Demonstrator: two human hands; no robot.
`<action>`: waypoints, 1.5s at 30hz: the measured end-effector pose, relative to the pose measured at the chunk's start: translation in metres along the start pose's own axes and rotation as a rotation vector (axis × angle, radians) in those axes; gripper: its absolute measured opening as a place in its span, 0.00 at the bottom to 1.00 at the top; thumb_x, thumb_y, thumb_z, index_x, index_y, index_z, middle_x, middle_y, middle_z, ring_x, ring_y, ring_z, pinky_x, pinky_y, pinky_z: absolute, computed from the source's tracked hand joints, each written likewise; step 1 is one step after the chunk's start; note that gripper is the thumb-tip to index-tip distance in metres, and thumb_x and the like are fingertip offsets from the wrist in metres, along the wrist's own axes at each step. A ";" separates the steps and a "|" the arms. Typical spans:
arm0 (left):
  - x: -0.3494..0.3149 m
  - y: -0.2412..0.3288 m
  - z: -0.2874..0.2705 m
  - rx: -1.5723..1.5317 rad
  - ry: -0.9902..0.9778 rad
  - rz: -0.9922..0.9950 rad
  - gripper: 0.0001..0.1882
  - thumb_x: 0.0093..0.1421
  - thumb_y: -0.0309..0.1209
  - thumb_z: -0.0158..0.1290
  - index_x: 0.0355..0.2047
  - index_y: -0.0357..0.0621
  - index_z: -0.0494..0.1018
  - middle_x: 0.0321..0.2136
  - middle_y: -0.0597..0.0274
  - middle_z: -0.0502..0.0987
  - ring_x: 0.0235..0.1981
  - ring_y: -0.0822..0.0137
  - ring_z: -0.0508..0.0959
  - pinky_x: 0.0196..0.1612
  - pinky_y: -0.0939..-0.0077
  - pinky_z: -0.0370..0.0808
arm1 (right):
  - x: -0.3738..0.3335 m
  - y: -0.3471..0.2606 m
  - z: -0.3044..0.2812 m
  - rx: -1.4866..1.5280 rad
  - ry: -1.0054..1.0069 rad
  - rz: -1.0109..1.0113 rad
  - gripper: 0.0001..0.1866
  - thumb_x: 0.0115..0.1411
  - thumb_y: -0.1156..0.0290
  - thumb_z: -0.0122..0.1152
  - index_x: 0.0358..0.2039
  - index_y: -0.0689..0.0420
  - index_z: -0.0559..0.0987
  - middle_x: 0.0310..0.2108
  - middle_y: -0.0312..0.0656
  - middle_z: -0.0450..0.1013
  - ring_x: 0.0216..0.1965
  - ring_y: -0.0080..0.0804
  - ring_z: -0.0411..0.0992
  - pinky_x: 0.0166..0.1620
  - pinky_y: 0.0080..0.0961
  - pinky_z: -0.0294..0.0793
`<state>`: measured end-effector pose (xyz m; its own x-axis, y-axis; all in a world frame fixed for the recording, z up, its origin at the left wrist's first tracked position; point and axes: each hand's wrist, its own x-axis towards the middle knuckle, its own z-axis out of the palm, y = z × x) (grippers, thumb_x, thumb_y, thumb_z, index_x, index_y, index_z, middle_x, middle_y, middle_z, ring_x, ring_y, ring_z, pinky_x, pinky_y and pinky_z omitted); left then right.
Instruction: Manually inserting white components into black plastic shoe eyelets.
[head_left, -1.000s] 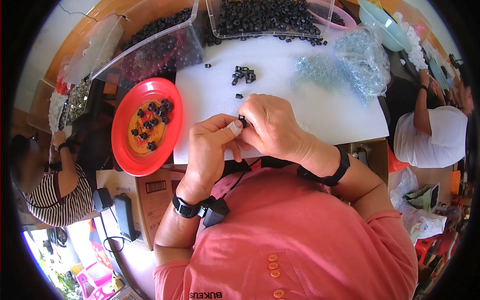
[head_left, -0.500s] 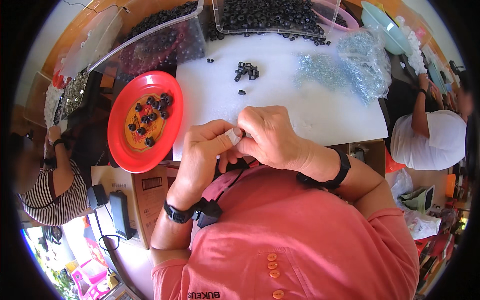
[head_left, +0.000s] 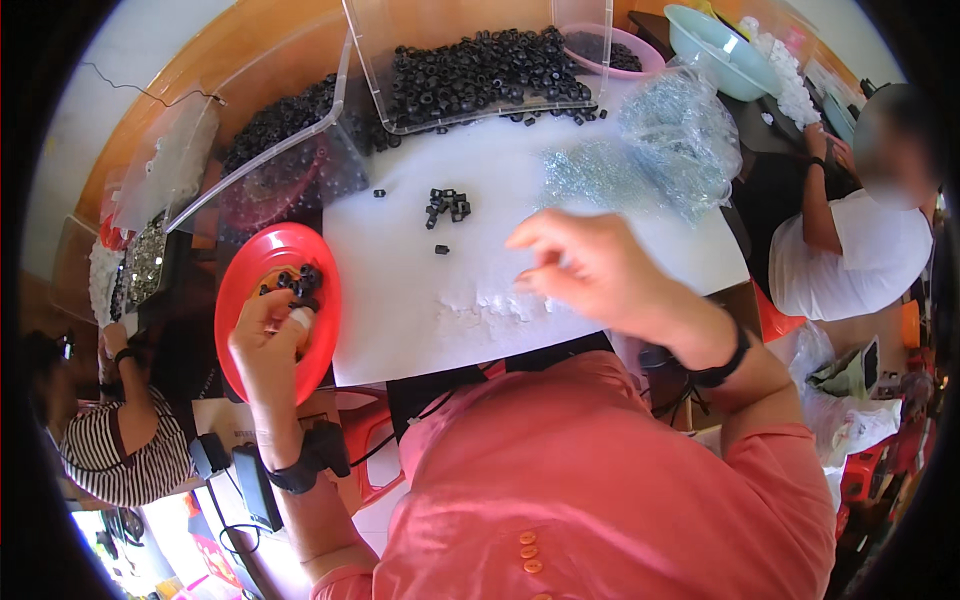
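My left hand (head_left: 265, 345), its thumb wrapped in white tape, is over the red oval plate (head_left: 329, 335), pinching a small black round part (head_left: 304, 303) at its fingertips. Other black round parts (head_left: 309, 275) lie on the plate, partly hidden behind the fingers. Above the white tabletop (head_left: 400, 310), my right hand (head_left: 605, 275) hovers with thumb and forefinger apart and nothing visible between them; it is slightly blurred. A little pile of black square pieces (head_left: 447, 207) sits beyond the hands, with one single piece (head_left: 441, 249) nearer and another (head_left: 379, 193) to the left.
Clear bins of black parts (head_left: 480, 80) (head_left: 300, 165) stand along the back. Bluish clear beads (head_left: 590, 180) spill beside their plastic bag (head_left: 690, 140). A pink basin (head_left: 648, 62) and pale green basin (head_left: 715, 55) are behind. People work at left (head_left: 130, 430) and right (head_left: 850, 260).
My hands were together in front of my chest and have parted. The left has gone left to the red plate; the right has moved right with its fingers apart. The view has shifted.
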<state>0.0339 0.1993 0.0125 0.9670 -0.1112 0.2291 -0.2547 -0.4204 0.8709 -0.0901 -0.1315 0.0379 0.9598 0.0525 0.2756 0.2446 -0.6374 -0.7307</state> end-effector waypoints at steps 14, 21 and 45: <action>0.057 0.087 0.064 -0.215 -0.303 0.001 0.26 0.59 0.32 0.57 0.55 0.29 0.71 0.41 0.54 0.81 0.36 0.66 0.79 0.34 0.75 0.75 | 0.106 0.082 -0.142 -0.129 0.422 0.483 0.28 0.48 0.59 0.72 0.48 0.60 0.79 0.32 0.39 0.77 0.27 0.26 0.73 0.27 0.22 0.71; 0.075 0.086 0.068 -0.260 -0.345 -0.031 0.29 0.62 0.36 0.55 0.61 0.36 0.68 0.50 0.50 0.78 0.35 0.64 0.80 0.31 0.75 0.75 | 0.125 0.098 -0.121 0.032 0.431 0.351 0.22 0.46 0.69 0.74 0.43 0.62 0.80 0.29 0.38 0.76 0.27 0.29 0.71 0.29 0.26 0.71; 0.084 0.083 0.114 -0.298 -0.489 -0.070 0.44 0.52 0.33 0.64 0.63 0.19 0.57 0.47 0.42 0.77 0.38 0.63 0.78 0.33 0.73 0.79 | 0.149 0.157 -0.119 0.272 0.559 0.248 0.12 0.53 0.68 0.71 0.23 0.56 0.74 0.14 0.31 0.62 0.09 0.20 0.57 0.12 0.21 0.55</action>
<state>0.0936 0.0519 0.0544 0.8509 -0.5254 0.0008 -0.1107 -0.1778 0.9778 0.0753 -0.3153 0.0392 0.7943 -0.5239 0.3075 0.1217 -0.3588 -0.9255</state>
